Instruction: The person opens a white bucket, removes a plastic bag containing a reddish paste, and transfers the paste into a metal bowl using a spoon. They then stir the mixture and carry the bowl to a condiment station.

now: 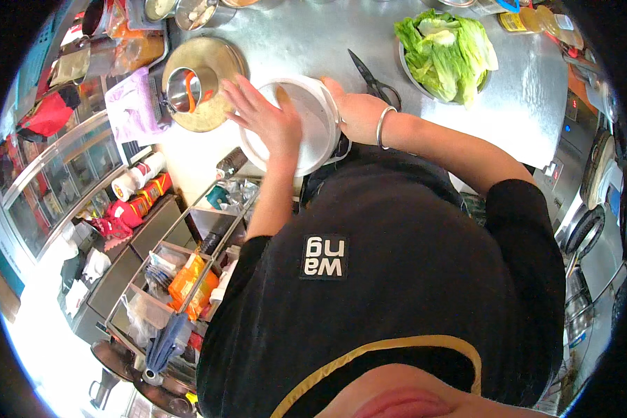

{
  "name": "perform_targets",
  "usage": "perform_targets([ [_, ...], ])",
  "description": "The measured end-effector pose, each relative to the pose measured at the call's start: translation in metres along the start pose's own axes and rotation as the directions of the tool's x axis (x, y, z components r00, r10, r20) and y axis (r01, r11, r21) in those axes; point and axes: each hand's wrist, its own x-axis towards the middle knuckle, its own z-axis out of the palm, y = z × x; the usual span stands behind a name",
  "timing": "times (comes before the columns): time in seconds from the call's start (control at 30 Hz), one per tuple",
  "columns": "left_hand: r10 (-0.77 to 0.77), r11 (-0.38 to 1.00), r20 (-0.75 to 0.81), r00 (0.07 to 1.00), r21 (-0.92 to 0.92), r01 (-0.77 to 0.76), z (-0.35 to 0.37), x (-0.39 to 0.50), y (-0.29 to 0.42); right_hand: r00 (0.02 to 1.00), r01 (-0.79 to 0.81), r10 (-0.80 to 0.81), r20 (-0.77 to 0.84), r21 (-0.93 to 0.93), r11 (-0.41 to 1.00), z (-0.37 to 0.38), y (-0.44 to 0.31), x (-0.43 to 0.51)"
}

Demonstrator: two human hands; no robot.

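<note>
A round white tub, apparently plastic, stands at the near edge of a steel counter. My right hand, with a bangle at its wrist, grips the tub's right rim. Over the left part of the tub my left hand is spread, fingers apart, holding nothing; whether it touches the tub cannot be told. Black kitchen scissors lie partly open just beyond my right hand. Farther right, leafy lettuce fills a bowl. Left of the tub, a metal cup with an orange item inside sits on a round board.
Metal containers line the far left of the counter. A purple bag lies at the left edge. Bottles stand at the far right. A wire rack with packages is below at left.
</note>
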Motion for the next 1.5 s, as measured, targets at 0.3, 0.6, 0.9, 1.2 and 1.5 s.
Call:
perform_targets([
  [0.3, 0.082, 0.946, 0.907, 0.412, -0.2, 0.254, 0.03, 0.112, -0.021, 1.0, 0.028, -0.029, 0.008, 0.129, 0.991, -0.002, 0.013, -0.004],
  [0.6, 0.247, 0.958, 0.93, -0.272, -0.276, -0.075, 0.096, 0.116, 0.0, 0.987, 0.016, -0.007, -0.158, 0.054, 0.998, 0.014, 0.006, -0.024],
  [0.9, 0.099, 0.922, 0.939, -0.331, -0.211, -0.324, 0.093, 0.115, 0.031, 0.991, 0.134, -0.134, -0.024, -0.008, 0.991, 0.01, 0.016, -0.031],
  [1.2, 0.066, 0.89, 0.935, -0.349, -0.213, -0.403, 0.085, 0.119, 0.042, 0.964, 0.195, -0.196, 0.181, 0.024, 0.98, 0.005, 0.032, -0.014],
  [1.5, 0.302, 0.756, 0.953, -0.041, -0.265, -0.599, 0.083, 0.116, 0.035, 0.985, 0.133, -0.162, 0.064, 0.326, 0.936, 0.02, 0.04, -0.019],
])
